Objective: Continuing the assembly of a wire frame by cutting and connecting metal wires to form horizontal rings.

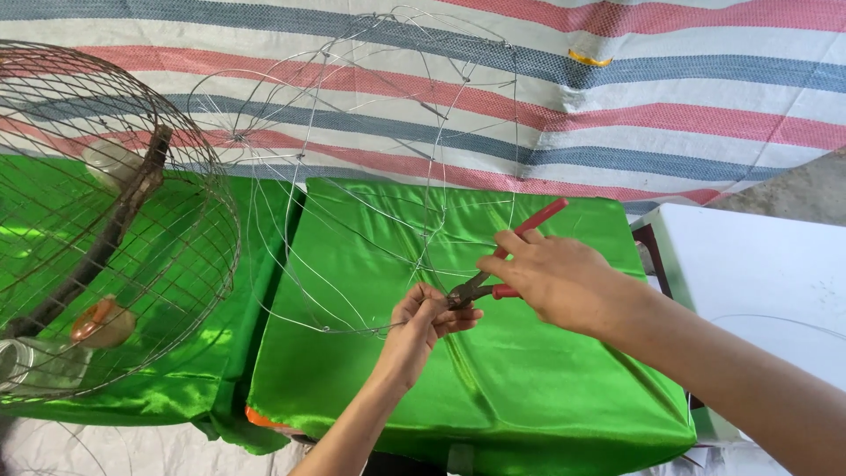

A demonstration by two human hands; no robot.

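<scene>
At the middle of the green cushion (529, 388), low on its near side: one wire frame (370, 176), thin bare metal, domed, open-meshed, standing on its bottom ring with the crown leaning away toward the striped tarpaulin (670, 79)

Handling, as I judge it: very light, springy rather than stiff, apt to flex or roll if pushed anywhere on the thin ribs. Best taken at the bottom ring or at a joint where wires cross; cut ends may prick.

My left hand (427, 326): fingers pinched closed on the wire at the lower rim of the frame, right where the tool meets it.

My right hand (555, 278): clenched around the handles of a pair of red-handled pliers (502, 264), dark nose pointing left and touching the wire at my left fingertips. Whether the nose is biting the wire or only resting against it, I cannot tell.

To the left, on more green cloth: a finished round cage (106, 229) of close wire mesh, lying on its side, with a dark wooden perch (115, 220) and small cups inside.

To the right: a white box (749, 264), just beside the cushion.

Beyond: a small yellow scrap (589, 59) on the tarpaulin
</scene>
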